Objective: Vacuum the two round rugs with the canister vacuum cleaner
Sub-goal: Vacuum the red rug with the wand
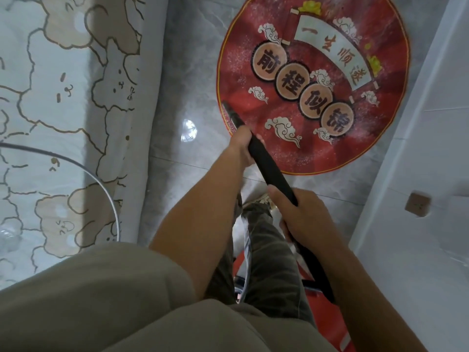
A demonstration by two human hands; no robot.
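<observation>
**Steering from both ends**

The left hand (pixel 244 146) grasps the black vacuum wand (pixel 269 168) well forward to aim it; the right hand (pixel 302 217) wraps its rear end, probably to drive the stroke. The nozzle (pixel 228 110) touches the left edge of the red round rug (pixel 368 138), lying on the grey floor (pixel 193 80) between bed (pixel 63 97) and white cabinet (pixel 418 174).

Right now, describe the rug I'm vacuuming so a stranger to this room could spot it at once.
Find the bed with the bear-print sheet; beside it runs a strip of grey tiled floor up to a white cabinet. On that strip lies the rug: round, red, gold-edged, with four circled Chinese characters and a white scroll.
</observation>
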